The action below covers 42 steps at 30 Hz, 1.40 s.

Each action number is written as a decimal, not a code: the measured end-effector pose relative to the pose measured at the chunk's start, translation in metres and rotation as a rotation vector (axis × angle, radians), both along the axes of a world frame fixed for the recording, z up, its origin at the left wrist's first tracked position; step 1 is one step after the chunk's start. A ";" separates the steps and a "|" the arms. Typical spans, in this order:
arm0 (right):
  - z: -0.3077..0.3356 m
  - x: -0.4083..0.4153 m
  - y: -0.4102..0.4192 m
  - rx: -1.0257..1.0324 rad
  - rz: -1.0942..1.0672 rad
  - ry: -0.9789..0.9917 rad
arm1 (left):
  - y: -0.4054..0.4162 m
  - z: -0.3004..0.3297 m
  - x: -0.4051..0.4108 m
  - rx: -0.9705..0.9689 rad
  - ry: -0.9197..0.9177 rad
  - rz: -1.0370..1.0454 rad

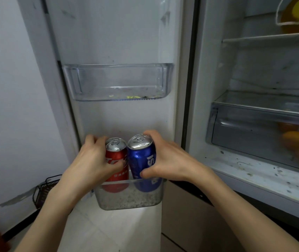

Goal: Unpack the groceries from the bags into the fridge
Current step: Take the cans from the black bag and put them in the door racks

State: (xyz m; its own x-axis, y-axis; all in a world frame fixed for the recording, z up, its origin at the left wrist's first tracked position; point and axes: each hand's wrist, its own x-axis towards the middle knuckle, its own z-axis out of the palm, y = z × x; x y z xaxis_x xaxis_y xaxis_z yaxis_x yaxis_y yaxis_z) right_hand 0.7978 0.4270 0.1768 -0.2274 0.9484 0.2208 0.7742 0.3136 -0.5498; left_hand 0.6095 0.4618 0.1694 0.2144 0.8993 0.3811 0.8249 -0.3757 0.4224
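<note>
two bare forearms reach in from the bottom of the view toward the open fridge door; the left hand (92,160) has its fingers curled round the far side of a red can (117,165) with the thumb across the label, gripping it firmly; the right hand (165,159) wraps a blue can (142,160) the same way, fingers over the far top edge and thumb pressed low on the front; both cans stand upright and just beside each other, nearly touching, their lower ends down inside the lower door bin (128,199), a clear plastic tray with a grimy, speckled wall; whether the cans rest on its floor i cannot tell; higher on the door hangs an upper door bin (117,82), also clear, with a few small yellow and dark scraps on its bottom; to the right, inside the fridge, a clear drawer (254,128) holds oranges (298,142), blurred behind its front; the ledge (265,175) in front of the drawer is spotted with dirt; above, a shelf (272,37) carries a yellow-lidded container (298,13), only partly in view; a black wire basket (45,191) sits on the floor by the wall at the left, partly hidden behind the left forearm.
</note>
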 end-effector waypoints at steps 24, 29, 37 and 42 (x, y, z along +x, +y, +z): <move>-0.007 -0.015 -0.031 0.211 -0.124 0.009 | -0.045 -0.018 -0.001 0.200 -0.044 -0.006; -0.002 -0.056 -0.056 0.448 -0.019 0.023 | -0.079 -0.021 -0.044 0.385 0.038 0.024; -0.034 -0.219 -0.080 0.495 0.283 -0.011 | -0.140 -0.047 -0.216 0.299 0.171 0.343; -0.072 -0.363 -0.094 0.410 0.404 -0.055 | -0.186 -0.081 -0.360 0.193 0.246 0.557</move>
